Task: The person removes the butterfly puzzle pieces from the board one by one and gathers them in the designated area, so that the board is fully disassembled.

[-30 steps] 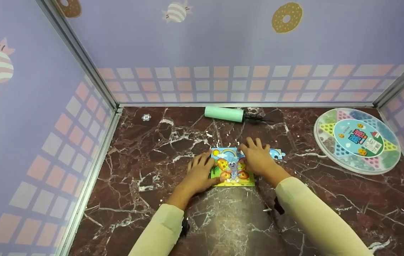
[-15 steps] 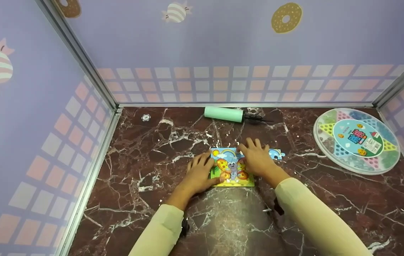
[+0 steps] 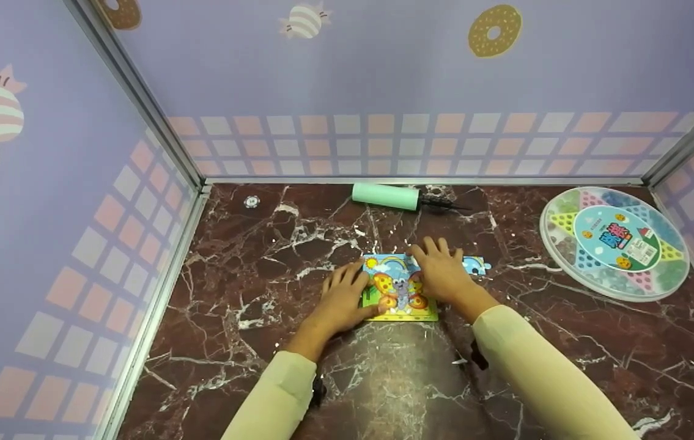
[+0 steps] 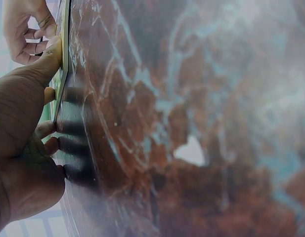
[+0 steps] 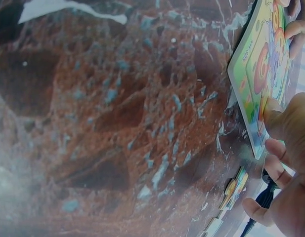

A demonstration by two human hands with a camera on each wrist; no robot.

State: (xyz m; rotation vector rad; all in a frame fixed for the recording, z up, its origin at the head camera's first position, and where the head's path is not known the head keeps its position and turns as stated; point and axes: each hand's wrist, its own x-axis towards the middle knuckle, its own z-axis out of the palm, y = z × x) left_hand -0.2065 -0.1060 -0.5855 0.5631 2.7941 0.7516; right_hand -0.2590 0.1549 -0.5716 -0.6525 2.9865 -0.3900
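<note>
A butterfly jigsaw puzzle point(image 3: 398, 293) in a flat, bright-coloured board lies on the marble-patterned table. My left hand point(image 3: 342, 296) holds its left side, the thumb on the front edge and the fingers curled along the left edge; the left wrist view shows the thumb point(image 4: 51, 52) against the board's rim. My right hand point(image 3: 442, 273) grips the upper right part, with bent fingers that hide that corner. In the right wrist view the right thumb point(image 5: 272, 109) lies on the puzzle's face. Just right of the right hand lies a loose blue puzzle piece point(image 3: 474, 265).
Behind the puzzle lies a mint-green hand pump point(image 3: 385, 196) with a black end. A round Chinese checkers set point(image 3: 614, 243) in a clear case stands at the right. A small round chip point(image 3: 251, 201) lies at the back left. Patterned walls point(image 3: 408, 143) bound the table.
</note>
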